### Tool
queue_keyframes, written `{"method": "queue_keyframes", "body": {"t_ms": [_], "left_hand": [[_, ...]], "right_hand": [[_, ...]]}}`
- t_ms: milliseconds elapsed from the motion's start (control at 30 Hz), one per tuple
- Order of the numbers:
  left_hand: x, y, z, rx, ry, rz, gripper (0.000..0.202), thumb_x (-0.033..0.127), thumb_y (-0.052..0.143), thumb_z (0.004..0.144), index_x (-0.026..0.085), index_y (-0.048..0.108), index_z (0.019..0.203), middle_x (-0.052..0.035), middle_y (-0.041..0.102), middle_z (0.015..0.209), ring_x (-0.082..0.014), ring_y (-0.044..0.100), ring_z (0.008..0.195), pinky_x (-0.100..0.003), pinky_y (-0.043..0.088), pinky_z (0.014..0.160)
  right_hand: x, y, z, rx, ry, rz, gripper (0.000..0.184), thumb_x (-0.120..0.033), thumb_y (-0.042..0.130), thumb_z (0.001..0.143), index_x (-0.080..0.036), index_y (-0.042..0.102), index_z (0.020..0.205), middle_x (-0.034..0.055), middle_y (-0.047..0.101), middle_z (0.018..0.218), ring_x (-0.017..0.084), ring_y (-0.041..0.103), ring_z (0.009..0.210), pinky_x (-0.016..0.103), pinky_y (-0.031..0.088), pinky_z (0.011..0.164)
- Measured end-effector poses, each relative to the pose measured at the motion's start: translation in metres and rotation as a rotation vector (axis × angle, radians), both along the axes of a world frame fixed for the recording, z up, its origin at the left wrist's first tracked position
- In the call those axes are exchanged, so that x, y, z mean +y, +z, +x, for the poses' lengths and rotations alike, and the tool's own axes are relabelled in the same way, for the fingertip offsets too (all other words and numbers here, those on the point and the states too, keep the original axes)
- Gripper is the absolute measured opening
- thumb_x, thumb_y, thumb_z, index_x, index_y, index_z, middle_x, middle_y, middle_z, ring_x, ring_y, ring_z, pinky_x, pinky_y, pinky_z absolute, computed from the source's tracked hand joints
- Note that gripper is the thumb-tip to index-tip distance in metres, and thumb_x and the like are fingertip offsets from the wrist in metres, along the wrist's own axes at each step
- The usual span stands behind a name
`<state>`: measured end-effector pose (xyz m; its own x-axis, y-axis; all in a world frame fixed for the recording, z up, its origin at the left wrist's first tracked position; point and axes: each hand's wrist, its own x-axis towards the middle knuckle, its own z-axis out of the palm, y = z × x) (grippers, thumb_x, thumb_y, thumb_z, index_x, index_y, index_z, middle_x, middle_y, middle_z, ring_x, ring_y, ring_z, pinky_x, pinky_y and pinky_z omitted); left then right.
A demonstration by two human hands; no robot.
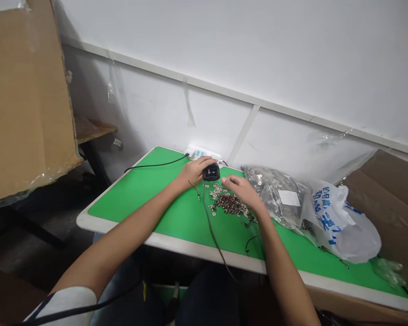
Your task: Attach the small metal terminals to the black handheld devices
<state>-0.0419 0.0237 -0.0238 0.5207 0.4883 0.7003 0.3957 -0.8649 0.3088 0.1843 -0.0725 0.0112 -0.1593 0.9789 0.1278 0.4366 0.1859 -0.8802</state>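
My left hand (pixel 193 171) is wrapped round a small black plastic socket part (pixel 211 172) at the far side of the green table (pixel 149 199). My right hand (pixel 240 189) hovers just right of it, over a pile of small metal terminals (pixel 228 202), with the fingers curled and pinched; whether they hold a terminal is too small to tell. A thin dark wire (pixel 212 231) runs from the hands toward me and over the table's near edge.
A white power strip (pixel 201 153) with a black cable lies at the table's back edge by the wall. A clear bag of metal parts (pixel 279 190) and a white printed plastic bag (pixel 343 222) sit on the right. Cardboard boxes stand at left (pixel 23 99) and right (pixel 391 190).
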Motion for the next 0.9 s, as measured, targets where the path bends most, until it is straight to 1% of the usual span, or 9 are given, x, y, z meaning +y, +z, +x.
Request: {"method": "queue_keyframes", "body": {"t_ms": [100,167,233,400,433,500,633,767,900], "left_hand": [[0.002,-0.003,-0.001,-0.009,0.021,0.004,0.052,0.013,0.051,0.094,0.025,0.056,0.145,-0.0079,0.062,0.144,-0.0220,0.061,0.130,-0.037,0.053,0.104],[0.004,-0.005,-0.002,-0.004,0.029,0.023,0.054,0.012,0.051,0.094,0.025,0.055,0.146,-0.0079,0.061,0.147,-0.0220,0.060,0.132,-0.035,0.053,0.103],[0.007,-0.008,-0.001,0.012,0.029,0.050,0.054,0.011,0.051,0.094,0.024,0.055,0.147,-0.0083,0.060,0.148,-0.0222,0.060,0.132,-0.034,0.053,0.104],[0.014,-0.017,0.000,0.024,0.003,0.159,0.053,0.011,0.049,0.096,0.024,0.057,0.146,-0.0103,0.061,0.146,-0.0232,0.060,0.133,-0.037,0.052,0.108],[0.016,-0.018,0.001,0.021,-0.006,0.184,0.052,0.011,0.050,0.096,0.023,0.056,0.147,-0.0111,0.062,0.145,-0.0235,0.060,0.133,-0.037,0.051,0.108],[0.018,-0.019,0.001,0.014,-0.026,0.222,0.051,0.012,0.050,0.097,0.023,0.056,0.147,-0.0124,0.063,0.144,-0.0240,0.060,0.133,-0.039,0.051,0.109],[0.019,-0.019,0.002,0.005,-0.037,0.238,0.052,0.011,0.050,0.097,0.023,0.056,0.147,-0.0130,0.064,0.143,-0.0240,0.061,0.132,-0.040,0.052,0.109],[0.018,-0.017,0.002,0.012,-0.046,0.239,0.053,0.009,0.050,0.096,0.022,0.055,0.147,-0.0129,0.065,0.141,-0.0228,0.063,0.130,-0.040,0.052,0.108],[0.018,-0.016,0.002,0.026,-0.045,0.336,0.052,0.009,0.049,0.095,0.019,0.056,0.146,-0.0141,0.066,0.140,-0.0239,0.061,0.132,-0.044,0.051,0.108]], "right_hand": [[-0.006,0.005,0.002,-0.237,0.178,-0.052,0.036,-0.055,0.072,0.085,-0.019,0.073,0.084,-0.0005,0.066,0.073,0.015,0.055,0.066,0.026,0.039,0.061],[-0.006,0.003,0.000,-0.264,0.279,-0.103,0.031,-0.049,0.076,0.083,-0.020,0.075,0.090,0.0002,0.068,0.076,0.016,0.059,0.069,0.026,0.043,0.063],[-0.004,-0.002,-0.004,-0.288,0.336,-0.117,0.026,-0.043,0.079,0.080,-0.020,0.075,0.093,0.0002,0.069,0.077,0.016,0.061,0.070,0.026,0.045,0.064],[-0.002,-0.016,-0.017,-0.456,0.398,0.014,0.005,-0.025,0.077,0.082,-0.022,0.077,0.086,0.0001,0.068,0.080,0.015,0.061,0.071,0.026,0.043,0.064],[-0.002,-0.017,-0.019,-0.471,0.403,0.041,0.003,-0.022,0.075,0.083,-0.022,0.077,0.084,0.0003,0.068,0.080,0.015,0.060,0.072,0.026,0.044,0.065],[-0.002,-0.017,-0.021,-0.476,0.400,0.087,0.006,-0.019,0.072,0.085,-0.022,0.077,0.083,0.0011,0.067,0.081,0.016,0.060,0.073,0.027,0.045,0.068],[-0.003,-0.014,-0.019,-0.422,0.334,0.153,0.005,-0.022,0.069,0.086,-0.022,0.075,0.086,0.0020,0.068,0.089,0.015,0.059,0.072,0.027,0.045,0.068],[-0.002,-0.009,-0.012,-0.284,0.241,0.119,0.009,-0.028,0.062,0.089,-0.022,0.068,0.092,0.0001,0.068,0.084,0.016,0.060,0.071,0.027,0.044,0.065],[0.002,-0.009,-0.005,-0.111,0.194,0.073,0.014,-0.037,0.064,0.088,-0.023,0.061,0.090,-0.0014,0.066,0.079,0.016,0.059,0.072,0.028,0.044,0.066]]}}
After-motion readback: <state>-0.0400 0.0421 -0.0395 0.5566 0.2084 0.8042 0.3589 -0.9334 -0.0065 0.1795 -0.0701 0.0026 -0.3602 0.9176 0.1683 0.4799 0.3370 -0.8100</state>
